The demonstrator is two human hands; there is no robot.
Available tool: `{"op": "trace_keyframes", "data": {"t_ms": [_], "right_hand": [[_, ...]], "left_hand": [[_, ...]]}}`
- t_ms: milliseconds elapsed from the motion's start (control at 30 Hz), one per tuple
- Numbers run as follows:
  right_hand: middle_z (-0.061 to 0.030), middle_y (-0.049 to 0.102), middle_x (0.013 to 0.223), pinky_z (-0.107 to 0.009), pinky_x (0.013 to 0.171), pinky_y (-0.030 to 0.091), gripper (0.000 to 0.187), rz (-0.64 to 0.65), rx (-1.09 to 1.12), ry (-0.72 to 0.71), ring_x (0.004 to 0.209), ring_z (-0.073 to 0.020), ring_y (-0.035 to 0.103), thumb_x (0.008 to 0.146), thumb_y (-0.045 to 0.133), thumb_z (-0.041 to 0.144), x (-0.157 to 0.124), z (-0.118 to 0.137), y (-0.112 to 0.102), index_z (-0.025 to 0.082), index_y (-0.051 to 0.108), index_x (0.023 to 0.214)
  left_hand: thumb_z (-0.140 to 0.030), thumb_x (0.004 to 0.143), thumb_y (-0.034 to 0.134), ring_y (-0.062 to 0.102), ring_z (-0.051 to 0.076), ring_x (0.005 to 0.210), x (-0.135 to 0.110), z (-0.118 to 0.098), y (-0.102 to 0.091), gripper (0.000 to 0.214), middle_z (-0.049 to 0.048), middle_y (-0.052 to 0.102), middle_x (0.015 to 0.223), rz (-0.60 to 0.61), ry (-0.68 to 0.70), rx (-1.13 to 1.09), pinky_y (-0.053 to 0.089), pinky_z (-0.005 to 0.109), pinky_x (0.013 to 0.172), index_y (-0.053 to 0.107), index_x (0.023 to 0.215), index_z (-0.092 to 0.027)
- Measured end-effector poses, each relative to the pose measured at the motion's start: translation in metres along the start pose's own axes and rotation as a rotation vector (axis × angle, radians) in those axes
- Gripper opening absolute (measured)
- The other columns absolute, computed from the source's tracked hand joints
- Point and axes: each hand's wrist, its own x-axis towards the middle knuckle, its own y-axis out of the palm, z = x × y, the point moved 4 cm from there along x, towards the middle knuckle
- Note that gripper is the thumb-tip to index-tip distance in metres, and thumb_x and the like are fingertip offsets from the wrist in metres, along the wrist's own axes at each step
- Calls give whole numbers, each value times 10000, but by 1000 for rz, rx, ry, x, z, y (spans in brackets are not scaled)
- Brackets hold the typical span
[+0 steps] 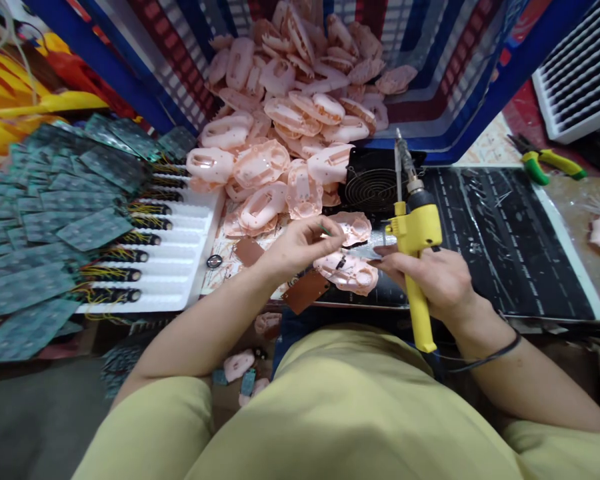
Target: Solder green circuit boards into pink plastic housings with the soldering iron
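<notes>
My right hand (443, 280) is wrapped round a yellow soldering gun (423, 233), its metal tip pointing up and away from me. The thumb and forefinger of that hand reach toward a pink plastic shell (350, 272) with a small dark part in it. My left hand (307, 243) is closed in a pinch just above the same shell; a thin green bit shows at its fingers, too small to name. Another pink shell (353, 227) lies just beyond. A brown board (305, 292) rests below my left wrist.
A blue-rimmed crate (460, 150) lined with striped cloth holds a heap of pink shells (290, 113). Green circuit boards (55, 200) with wires overhang a white ribbed tray (180, 267) at left. A black fan (373, 187) stands behind my hands. Green-yellow pliers (550, 160) lie right.
</notes>
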Motion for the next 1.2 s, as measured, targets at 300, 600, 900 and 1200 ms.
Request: {"op": "trace_keyframes", "data": {"t_ms": [300,600,900,1200], "right_hand": [[29,647,681,-213,554,468,234,-120,147,-19,540,-84,560,878,727,279,7,19,20,172,588,1031],[-58,671,834,-392,928,517,153,328,-19,-137,787,-185,628,980,500,220,20,-49,84,163,612,1067],[-76,724,971,-300,844,533,185,386,-124,-205,937,-181,679,941,597,205,3,-35,77,192,668,1111],[67,592,566,-230,552,465,273,17,15,89,467,-88,549,891,714,263,-15,-10,-24,257,656,1158]], "left_hand": [[-470,534,947,591,74,503,-5,0,-8,545,-51,636,610,-248,-67,-340,511,193,551,544,738,-164],[-394,790,691,562,113,602,-9,-8,-49,265,26,690,705,-203,47,631,407,215,559,695,792,-129],[-259,831,614,641,158,736,-1,17,-37,171,41,742,825,-64,94,933,464,269,737,745,852,-152],[-219,874,620,664,213,876,23,28,-2,151,75,724,952,75,109,1190,486,321,790,758,901,-162]]}}
